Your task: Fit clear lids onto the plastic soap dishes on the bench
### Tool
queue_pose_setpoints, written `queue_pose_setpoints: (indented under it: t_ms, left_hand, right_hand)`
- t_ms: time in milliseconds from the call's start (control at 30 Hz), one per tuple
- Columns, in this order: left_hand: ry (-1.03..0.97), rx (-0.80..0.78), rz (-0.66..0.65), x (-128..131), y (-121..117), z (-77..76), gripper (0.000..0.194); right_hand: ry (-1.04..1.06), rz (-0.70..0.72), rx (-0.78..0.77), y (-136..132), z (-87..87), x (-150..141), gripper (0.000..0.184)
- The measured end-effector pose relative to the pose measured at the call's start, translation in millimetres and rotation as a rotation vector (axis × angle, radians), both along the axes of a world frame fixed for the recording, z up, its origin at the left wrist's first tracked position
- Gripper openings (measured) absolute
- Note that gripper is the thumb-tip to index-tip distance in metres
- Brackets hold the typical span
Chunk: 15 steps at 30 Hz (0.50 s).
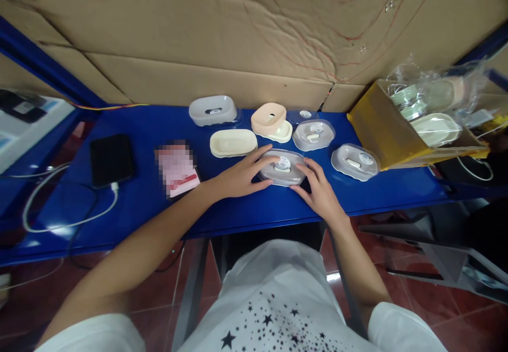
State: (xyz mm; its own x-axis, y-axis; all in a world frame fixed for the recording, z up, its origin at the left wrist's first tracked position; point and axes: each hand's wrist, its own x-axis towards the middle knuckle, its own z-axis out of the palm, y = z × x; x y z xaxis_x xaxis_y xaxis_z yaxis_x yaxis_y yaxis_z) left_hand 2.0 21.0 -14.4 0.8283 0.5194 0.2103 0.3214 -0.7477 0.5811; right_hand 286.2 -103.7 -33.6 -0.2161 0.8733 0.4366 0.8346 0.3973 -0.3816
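A grey soap dish with a clear lid (282,165) sits on the blue table (254,204) in front of me. My left hand (242,174) grips its left side, thumb and fingers curled round the rim. My right hand (319,189) holds its right side, fingertips on the lid's edge. Two more lidded grey dishes lie nearby, one (314,134) behind and one (355,161) to the right. A cream dish (233,142), a pink dish on a cream base (271,122) and a white-grey dish (213,110) lie further back.
A black phone (111,159) on a white cable (71,219) lies at the left. Beside it is a pink-and-white packet (177,169). A yellow box (391,129) with bagged dishes stands at the right. Cardboard (238,39) backs the table.
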Motion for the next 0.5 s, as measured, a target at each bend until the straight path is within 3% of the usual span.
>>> queue_pose_setpoints:
  t_ms: [233, 500]
  left_hand:
    - [-0.054, -0.028, -0.003, 2.8, -0.3, -0.8, 0.061]
    - [-0.021, -0.050, -0.008, -4.5, 5.4, 0.1, 0.060]
  right_hand:
    - [-0.003, -0.020, -0.039, 0.3, 0.3, -0.1, 0.078]
    - [-0.054, -0.007, -0.008, -1.2, 0.4, 0.0, 0.075]
